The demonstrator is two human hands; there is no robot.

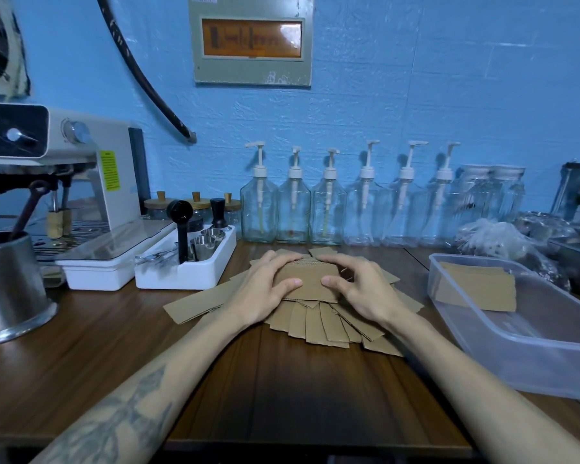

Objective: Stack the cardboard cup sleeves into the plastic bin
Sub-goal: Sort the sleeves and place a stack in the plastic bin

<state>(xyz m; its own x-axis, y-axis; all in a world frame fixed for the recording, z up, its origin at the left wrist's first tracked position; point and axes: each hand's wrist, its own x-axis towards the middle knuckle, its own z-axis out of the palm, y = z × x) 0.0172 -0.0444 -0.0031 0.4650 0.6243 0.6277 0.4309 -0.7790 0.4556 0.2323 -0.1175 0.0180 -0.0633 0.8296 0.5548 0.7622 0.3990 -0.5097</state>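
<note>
Forearms reach over the dark wooden surface [81, 346] to a fanned heap of cardboard sleeves [329, 324]. Left hand [265, 289] and right hand [362, 289] each close their grip on a small squared bundle [310, 279] between them. Best to tap its edges flush, then lift clear. Rightward, the plastic bin [529, 360] holds some sleeves with open room nearside; pump bottles [329, 209] stand behind.

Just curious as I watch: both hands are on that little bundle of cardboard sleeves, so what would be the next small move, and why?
Probably lift the bundle, squared between left hand and right hand, right into the plastic bin, where sleeves already lie.
</note>
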